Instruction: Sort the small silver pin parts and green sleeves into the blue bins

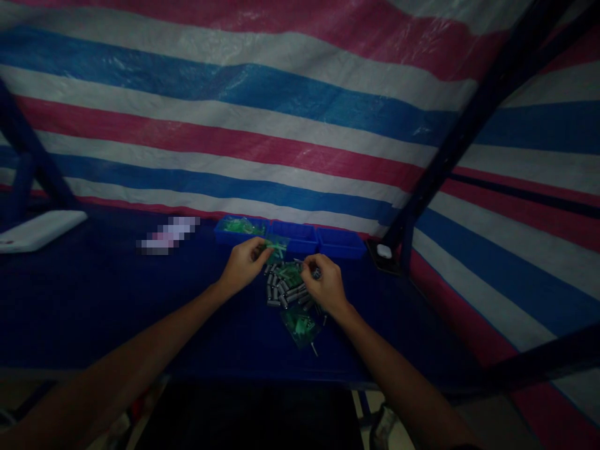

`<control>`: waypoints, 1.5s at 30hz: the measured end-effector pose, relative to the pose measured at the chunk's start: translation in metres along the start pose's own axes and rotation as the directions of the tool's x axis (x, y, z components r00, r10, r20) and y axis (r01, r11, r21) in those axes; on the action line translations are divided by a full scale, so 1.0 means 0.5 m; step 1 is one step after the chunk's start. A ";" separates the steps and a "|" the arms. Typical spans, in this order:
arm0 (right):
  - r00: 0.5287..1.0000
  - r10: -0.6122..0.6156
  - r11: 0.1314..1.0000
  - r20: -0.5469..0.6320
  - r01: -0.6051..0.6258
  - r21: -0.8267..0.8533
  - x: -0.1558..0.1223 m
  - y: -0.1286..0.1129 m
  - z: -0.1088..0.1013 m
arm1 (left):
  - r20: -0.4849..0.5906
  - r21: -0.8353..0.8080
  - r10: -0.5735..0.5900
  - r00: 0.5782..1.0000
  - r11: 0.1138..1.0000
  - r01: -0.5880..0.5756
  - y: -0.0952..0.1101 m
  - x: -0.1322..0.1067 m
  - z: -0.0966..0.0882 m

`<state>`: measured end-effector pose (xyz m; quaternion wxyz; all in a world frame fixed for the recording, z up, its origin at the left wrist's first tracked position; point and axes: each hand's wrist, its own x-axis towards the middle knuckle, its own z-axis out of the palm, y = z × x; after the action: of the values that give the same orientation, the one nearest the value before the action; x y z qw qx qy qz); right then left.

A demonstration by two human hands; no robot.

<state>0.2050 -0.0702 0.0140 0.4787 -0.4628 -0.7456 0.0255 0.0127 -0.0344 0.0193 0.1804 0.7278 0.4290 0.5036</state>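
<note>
My left hand [244, 264] is closed in a pinch on a small green plastic bag [277, 248], held just above the dark blue table [117, 300]. My right hand [324, 284] is curled shut at the right edge of a heap of several small grey metal cylinders [282, 290]; it seems to pinch one small piece, too small to name. More green bags lie in the heap [290, 274], and another green bag [300, 326] rests in front of it, near my right wrist.
Three low blue trays stand in a row behind the heap; the left tray [240, 229] holds green bags, the middle [295, 236] and right [341, 242] look bare. A white flat object [40, 229] lies far left. A striped tarp [281, 125] hangs behind, dark frame posts [450, 150] at right.
</note>
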 end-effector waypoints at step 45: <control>0.994 -0.019 0.986 0.104 0.001 0.164 -0.003 -0.015 0.006 | 0.116 -0.314 -0.103 0.988 0.940 0.135 0.015 -0.018 0.029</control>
<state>0.1981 -0.0745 0.0149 0.4754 -0.4163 -0.7674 0.1084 0.0277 -0.0437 0.0132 0.3472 0.6855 0.3752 0.5184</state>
